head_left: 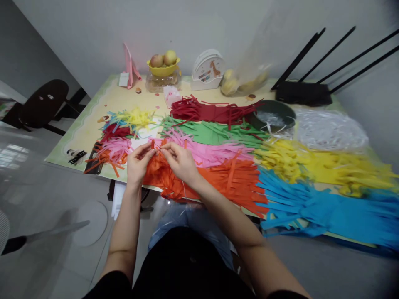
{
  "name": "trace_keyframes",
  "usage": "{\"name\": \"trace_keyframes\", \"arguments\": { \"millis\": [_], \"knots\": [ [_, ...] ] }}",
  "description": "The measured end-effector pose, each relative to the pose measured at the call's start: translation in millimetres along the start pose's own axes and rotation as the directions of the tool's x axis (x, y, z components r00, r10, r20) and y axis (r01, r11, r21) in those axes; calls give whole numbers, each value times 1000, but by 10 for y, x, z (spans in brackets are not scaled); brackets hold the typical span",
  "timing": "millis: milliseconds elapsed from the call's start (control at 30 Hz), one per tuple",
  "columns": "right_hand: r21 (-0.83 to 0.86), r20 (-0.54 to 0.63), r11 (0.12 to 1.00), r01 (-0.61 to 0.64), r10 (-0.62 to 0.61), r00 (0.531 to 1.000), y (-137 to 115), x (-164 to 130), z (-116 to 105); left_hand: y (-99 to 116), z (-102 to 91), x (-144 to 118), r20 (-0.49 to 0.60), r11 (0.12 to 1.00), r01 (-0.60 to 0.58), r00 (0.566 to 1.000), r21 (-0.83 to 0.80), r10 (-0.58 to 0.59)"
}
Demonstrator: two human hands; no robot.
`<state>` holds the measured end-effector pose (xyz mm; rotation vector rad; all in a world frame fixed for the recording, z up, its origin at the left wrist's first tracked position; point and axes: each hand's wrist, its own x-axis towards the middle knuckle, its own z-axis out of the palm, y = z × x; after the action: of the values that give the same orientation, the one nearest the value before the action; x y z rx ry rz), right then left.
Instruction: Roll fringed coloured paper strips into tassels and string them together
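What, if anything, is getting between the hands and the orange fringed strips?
Nothing visible. The left hand appears to pinch a narrow orange strip, the right hand's fingertips are close beside it, and the orange fringed pile lies directly beneath.

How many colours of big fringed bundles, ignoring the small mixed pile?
6: dark red bundle at back, then green, pink, orange toward the front; yellow, blue at right. Others may be hidden.
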<state>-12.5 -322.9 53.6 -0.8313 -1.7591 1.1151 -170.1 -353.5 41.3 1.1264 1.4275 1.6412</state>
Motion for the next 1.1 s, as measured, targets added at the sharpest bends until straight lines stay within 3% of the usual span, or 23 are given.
{"name": "trace_keyframes", "arguments": {
  "millis": [133, 333, 467, 600, 733, 867, 967, 1033, 1100],
  "knots": [
    [17, 4, 1000, 26, -26, 1000, -4, 22, -42, -21, 6, 8, 105, 983, 93, 991, -159, -77],
    [50, 27, 999, 10, -11, 1000, -24, 34, -49, 33, 24, -14, 132, 974, 132, 985, -182, -108],
    [137, 51, 989, -48, 42, 998, 17, 37, -74, 60, 5, -11, 154, 982, 167, 976, -93, -152],
    [356, 215, 918, -175, 102, 971, 99, 79, -109, 67, -33, 7, 138, 988, 154, 979, -1, -152],
    [477, 326, 839, -264, 110, 939, 158, 131, -130, 96, -56, 9, 258, 986, 121, 955, 119, -148],
    [458, 391, 813, -359, 178, 903, 225, 141, -149, 118, -57, 25, 367, 940, -11, 922, 341, -123],
    [363, 294, 872, -329, 227, 928, 293, 151, -135, 95, -22, 66, 428, 827, -180, 900, 533, -80],
    [324, 114, 916, -235, 208, 971, 341, 176, -107, 55, 14, 127, 467, 754, -251, 880, 607, -83],
    [414, -72, 892, -183, 233, 970, 387, 213, -84, 3, 30, 253, 508, 706, -280, 851, 651, -132]
  ]
}}
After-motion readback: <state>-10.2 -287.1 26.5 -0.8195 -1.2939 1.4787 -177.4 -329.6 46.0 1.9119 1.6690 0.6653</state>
